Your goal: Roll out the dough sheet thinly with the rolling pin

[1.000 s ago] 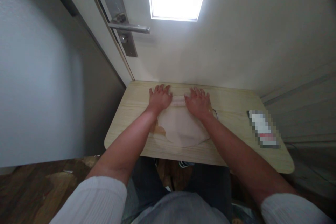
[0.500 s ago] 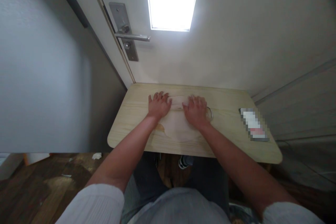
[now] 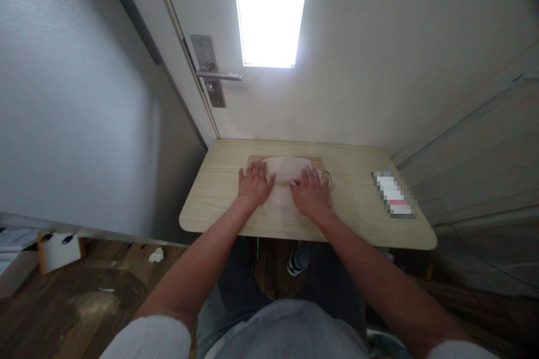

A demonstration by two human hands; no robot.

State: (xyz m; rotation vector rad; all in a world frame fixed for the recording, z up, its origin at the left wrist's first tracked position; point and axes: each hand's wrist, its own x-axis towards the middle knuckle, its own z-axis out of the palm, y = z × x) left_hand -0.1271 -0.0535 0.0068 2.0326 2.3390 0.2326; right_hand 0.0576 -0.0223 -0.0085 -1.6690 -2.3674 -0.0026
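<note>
A pale, soft sheet that looks like dough [image 3: 286,168] lies over a wooden board [image 3: 256,159] with a metal loop handle [image 3: 331,179] at its right end. The sheet reaches past the board's near edge towards me. On its left part rests my left hand [image 3: 256,184], palm down, fingers stretched out and thumb pointing inward. My right hand [image 3: 310,189] presses on the right part in the same way, close to the loop. A crease or rolled ridge runs across the sheet between my hands; whether something lies inside it, I cannot tell.
The board sits on a small light-wood table [image 3: 357,224] against a white door with a lever handle [image 3: 221,75]. A blurred-out phone-like object [image 3: 393,195] lies at the table's right. To the left stands a grey panel [image 3: 76,123]. Crumpled paper [image 3: 156,255] is on the floor.
My hands have shifted slightly towards me over the sheet. The sheet now lies spread towards the board's far side, and the board's far edge shows. The view has tilted a little.
</note>
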